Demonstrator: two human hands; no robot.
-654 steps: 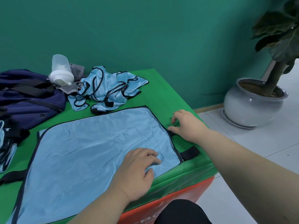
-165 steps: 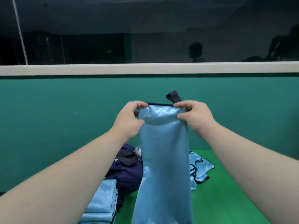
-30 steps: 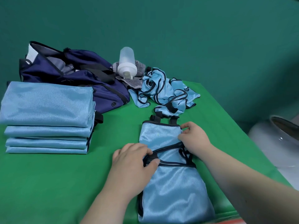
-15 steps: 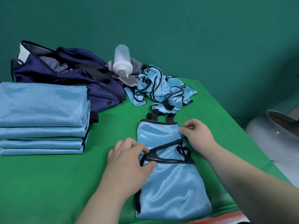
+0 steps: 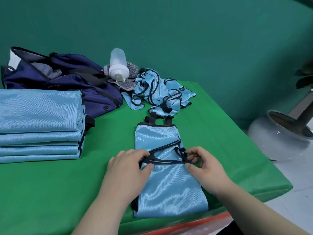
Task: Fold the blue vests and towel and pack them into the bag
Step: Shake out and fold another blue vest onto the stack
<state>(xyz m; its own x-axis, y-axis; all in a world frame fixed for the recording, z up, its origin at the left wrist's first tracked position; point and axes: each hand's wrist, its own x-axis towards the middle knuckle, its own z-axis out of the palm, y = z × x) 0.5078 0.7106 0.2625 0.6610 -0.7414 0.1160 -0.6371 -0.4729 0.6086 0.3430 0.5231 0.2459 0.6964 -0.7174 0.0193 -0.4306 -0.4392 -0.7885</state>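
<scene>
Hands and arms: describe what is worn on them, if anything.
Nothing is worn. The left hand and the right hand are bare, with no gloves, rings or watch showing. Both forearms are uncovered as far as the picture shows: no sleeves, bands or markings.

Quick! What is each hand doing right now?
Left hand: closed, pinching the black trim of the half-folded blue vest.
Right hand: closed, pinching the same vest's black trim on its other side.

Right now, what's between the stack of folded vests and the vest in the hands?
Between the stack and the vest, just bare green table cover, in the head view.
</scene>
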